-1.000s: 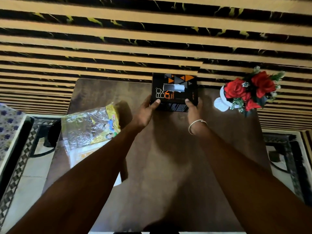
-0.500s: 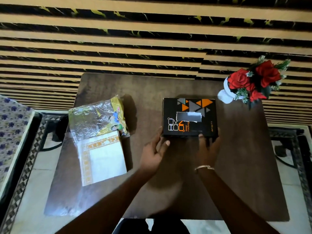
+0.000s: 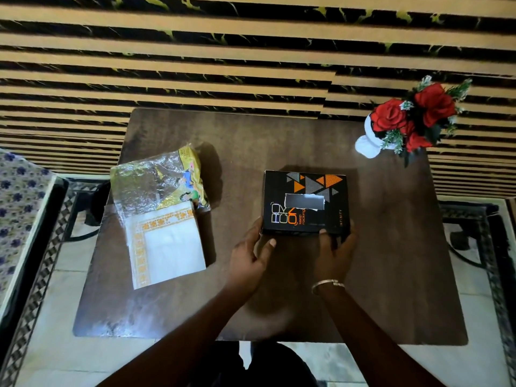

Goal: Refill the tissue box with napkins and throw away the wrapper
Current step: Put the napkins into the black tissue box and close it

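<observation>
A black tissue box (image 3: pixel 305 202) with orange triangles and a slot in its top lies flat in the middle of the dark wooden table (image 3: pixel 251 141). My left hand (image 3: pixel 250 258) touches its near left corner with spread fingers. My right hand (image 3: pixel 335 252) grips its near right edge, thumb on top. To the left lies a stack of white napkins (image 3: pixel 170 244) with an orange border, half inside a clear and yellow plastic wrapper (image 3: pixel 159 177).
A white vase of red roses (image 3: pixel 407 121) stands at the table's far right corner. A striped wall runs behind the table. A patterned cloth surface (image 3: pixel 16 196) sits at the left, with tiled floor and dark metal frames on both sides.
Both hands pulled the tissue box from the far edge toward me to the table's middle. The view tilted down, so the napkin stack shows fully.
</observation>
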### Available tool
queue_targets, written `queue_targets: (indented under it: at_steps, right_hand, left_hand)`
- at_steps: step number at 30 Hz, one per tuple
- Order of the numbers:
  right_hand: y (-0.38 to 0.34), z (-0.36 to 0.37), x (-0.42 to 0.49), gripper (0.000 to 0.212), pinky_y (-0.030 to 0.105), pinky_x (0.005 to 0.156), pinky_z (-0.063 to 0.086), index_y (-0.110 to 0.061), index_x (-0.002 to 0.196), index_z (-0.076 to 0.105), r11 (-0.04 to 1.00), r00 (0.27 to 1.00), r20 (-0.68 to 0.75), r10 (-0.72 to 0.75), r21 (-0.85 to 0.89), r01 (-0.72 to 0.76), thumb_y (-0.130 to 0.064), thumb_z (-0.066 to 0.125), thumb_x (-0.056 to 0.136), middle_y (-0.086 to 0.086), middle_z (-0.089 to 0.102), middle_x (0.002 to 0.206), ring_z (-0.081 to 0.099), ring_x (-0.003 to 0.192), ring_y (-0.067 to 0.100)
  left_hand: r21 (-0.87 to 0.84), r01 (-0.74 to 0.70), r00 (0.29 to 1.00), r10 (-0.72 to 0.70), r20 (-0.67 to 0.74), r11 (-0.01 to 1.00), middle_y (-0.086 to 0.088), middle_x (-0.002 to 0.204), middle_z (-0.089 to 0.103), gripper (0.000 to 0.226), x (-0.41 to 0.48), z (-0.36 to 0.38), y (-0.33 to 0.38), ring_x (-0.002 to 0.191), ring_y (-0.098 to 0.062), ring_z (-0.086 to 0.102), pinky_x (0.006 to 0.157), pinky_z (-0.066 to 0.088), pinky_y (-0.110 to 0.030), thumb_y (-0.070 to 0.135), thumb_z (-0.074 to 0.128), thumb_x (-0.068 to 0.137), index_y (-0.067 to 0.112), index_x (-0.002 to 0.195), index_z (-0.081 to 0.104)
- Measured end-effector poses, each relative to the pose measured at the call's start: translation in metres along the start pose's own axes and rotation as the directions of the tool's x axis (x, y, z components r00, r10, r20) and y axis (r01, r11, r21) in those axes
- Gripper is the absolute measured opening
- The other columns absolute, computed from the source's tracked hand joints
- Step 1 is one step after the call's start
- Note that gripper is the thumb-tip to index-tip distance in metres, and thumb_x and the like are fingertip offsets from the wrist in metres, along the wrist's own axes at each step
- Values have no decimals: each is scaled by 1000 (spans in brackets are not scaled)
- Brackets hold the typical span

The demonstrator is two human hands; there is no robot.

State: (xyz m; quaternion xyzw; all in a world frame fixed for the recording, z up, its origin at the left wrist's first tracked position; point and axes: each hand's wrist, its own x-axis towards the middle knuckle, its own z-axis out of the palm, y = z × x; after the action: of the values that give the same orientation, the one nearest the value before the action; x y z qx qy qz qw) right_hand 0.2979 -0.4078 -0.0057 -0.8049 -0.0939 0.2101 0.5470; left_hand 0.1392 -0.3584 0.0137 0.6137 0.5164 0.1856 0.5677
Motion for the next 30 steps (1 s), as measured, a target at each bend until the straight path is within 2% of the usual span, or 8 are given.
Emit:
queue_targets:
  at_steps: [6,9,12,15,18,22,26,30]
  right_hand:
    - [7,-7,3,92,52,118,28,-34,152,12,988,998,61,-24,-152,33,-48,64,76,5,20,161,26,147,23]
    - [-11,-7,14,113,56,121,6,-26,155,0,885,956,170,-237,-368,285,-60,67,70,4,0,164,2,152,25]
    - [-46,6,31,129,47,118,-10,-22,155,-4,591,807,480,-344,-557,584,-78,63,61,2,-10,164,-11,152,23]
    - [-74,28,53,144,53,121,-6,-24,153,-16,290,575,805,-145,-521,803,-90,58,48,-1,-21,162,-21,149,21]
    - [-87,51,68,154,52,122,-5,-24,152,-19,143,435,900,19,-433,890,-88,65,39,0,-23,162,-25,148,22]
    - [-93,72,69,162,53,122,-5,-24,151,-19,59,384,911,151,-396,916,-80,75,32,4,-13,164,-16,150,27]
    - [-93,72,64,158,55,122,2,-23,152,-14,21,385,914,124,-391,920,-74,80,36,6,-1,163,-2,151,30]
    - [-92,70,66,155,54,122,3,-23,153,-12,15,384,917,104,-388,922,-73,79,38,7,1,163,1,151,30]
  left_hand:
    - [52,-36,999,37,-29,998,32,141,37,64,3,-5,-7,134,-6,45,113,43,-40,21,63,95,48,144,30]
    - [121,18,998,-10,-66,992,15,154,39,73,11,-14,-13,136,-17,50,111,46,-43,29,67,92,38,154,28]
    - [228,7,998,7,-62,974,-2,151,49,73,20,-24,-11,127,-22,59,102,46,-28,28,69,92,25,155,33]
    - [290,-63,998,64,8,955,-3,152,49,69,30,-31,-5,130,-20,56,105,45,-29,27,70,91,21,152,38]
    - [291,-116,993,101,65,950,-3,145,57,64,40,-36,-7,127,-17,59,105,51,-37,23,71,90,19,148,46]
    - [232,-168,981,139,135,958,3,130,67,59,49,-41,-2,111,6,59,95,49,-12,10,73,87,17,142,54]
    - [237,-180,976,142,166,955,4,126,71,56,57,-46,-6,113,-5,67,100,54,-32,11,75,84,18,138,60]
    - [204,-122,988,99,119,971,5,129,69,55,53,-42,-11,119,-8,64,103,50,-28,8,68,86,21,139,59]
